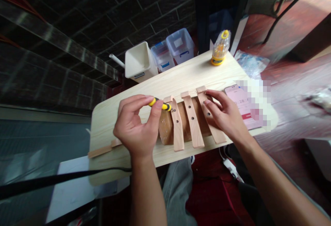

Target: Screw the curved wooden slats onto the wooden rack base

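Note:
My left hand [139, 126] pinches a yellow-and-black screwdriver [167, 106]. Its tip meets the upper hole of the leftmost wooden slat [178, 134]; I cannot tell whether a screw sits there. My right hand [227, 115] has thumb and index finger closed on the upper part of the rightmost wooden slat [217, 134]. Between these two lies a middle slat [197, 138] with two dark holes. All three have a small block at the far end and lie across a brown wooden piece [165, 129] on the pale table [160, 86].
A phone [236, 96] lies right of my right hand. At the far right corner stands a clear container with yellow cap and base [221, 48]. Another wooden strip [100, 151] lies left. Beyond the table are a white bin [138, 62] and two clear plastic boxes [181, 45].

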{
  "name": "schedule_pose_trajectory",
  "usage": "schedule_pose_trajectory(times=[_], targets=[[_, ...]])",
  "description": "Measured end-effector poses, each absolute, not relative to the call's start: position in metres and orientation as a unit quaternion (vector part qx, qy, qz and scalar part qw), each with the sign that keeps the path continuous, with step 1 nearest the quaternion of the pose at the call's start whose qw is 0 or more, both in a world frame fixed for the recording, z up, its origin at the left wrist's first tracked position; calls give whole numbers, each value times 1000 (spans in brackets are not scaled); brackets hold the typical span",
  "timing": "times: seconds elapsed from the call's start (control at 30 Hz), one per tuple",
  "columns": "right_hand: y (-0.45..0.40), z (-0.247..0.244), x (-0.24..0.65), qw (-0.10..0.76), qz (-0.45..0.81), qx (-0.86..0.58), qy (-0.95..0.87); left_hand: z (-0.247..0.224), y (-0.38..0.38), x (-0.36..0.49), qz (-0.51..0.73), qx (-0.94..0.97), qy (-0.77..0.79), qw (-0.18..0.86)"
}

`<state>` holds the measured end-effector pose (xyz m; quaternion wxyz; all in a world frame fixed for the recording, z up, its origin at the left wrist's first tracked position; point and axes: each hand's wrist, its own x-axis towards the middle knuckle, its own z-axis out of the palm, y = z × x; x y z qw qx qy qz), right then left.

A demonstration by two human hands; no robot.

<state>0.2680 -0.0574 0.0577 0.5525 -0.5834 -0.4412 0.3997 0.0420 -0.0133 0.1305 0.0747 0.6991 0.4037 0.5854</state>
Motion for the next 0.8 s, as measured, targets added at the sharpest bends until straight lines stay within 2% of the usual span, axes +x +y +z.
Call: schedule_pose_trajectory(times=[0.8], targets=[[-58,60,270,538,408,-591,-441,133,-15,46,571,697,433,24]])
